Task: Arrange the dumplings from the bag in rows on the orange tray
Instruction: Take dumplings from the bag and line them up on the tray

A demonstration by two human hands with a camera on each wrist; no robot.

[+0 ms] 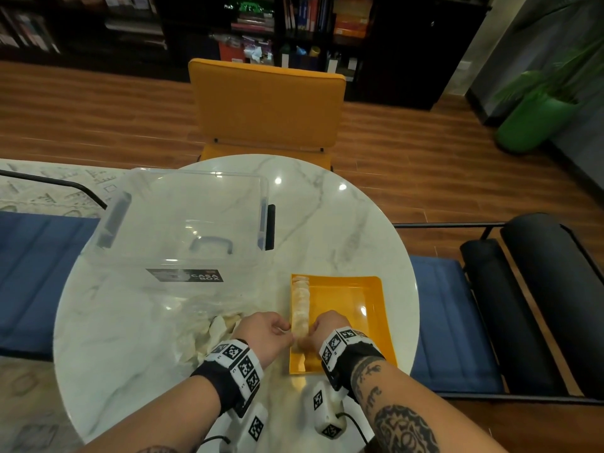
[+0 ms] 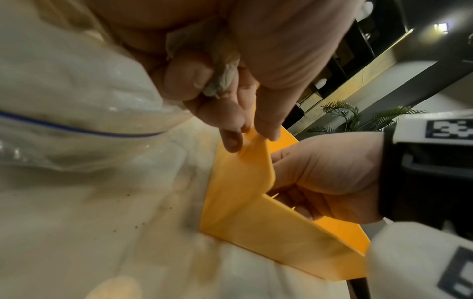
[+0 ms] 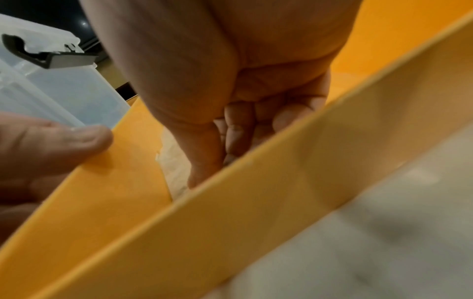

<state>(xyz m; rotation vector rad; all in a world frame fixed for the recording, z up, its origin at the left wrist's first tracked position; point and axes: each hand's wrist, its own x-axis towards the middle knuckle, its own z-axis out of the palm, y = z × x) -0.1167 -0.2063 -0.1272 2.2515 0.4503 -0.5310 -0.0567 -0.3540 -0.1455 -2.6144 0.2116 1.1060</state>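
1. The left hand [image 1: 266,333], lower middle of the head view, sits at the orange plastic tray's [image 1: 359,289] left wall. In the left wrist view it has a pale dumpling [image 2: 225,68] tucked in its curled fingers while two fingertips touch the tray rim.
2. The right hand [image 1: 328,326] is just right of it, inside the tray, fingers bent down at the near end of the dumpling row [image 1: 301,305]. I can't tell whether it's pinching one or just nudging.
3. Progress: one row along the tray's left wall looks nearly full, and the rest of the tray is bare. Early days, I'd say.
4. Lower left, the clear plastic bag [image 1: 209,325] has plenty of dumplings left.
5. Upper left is a clear storage box [image 1: 183,220] on the white marble table [image 1: 343,223].
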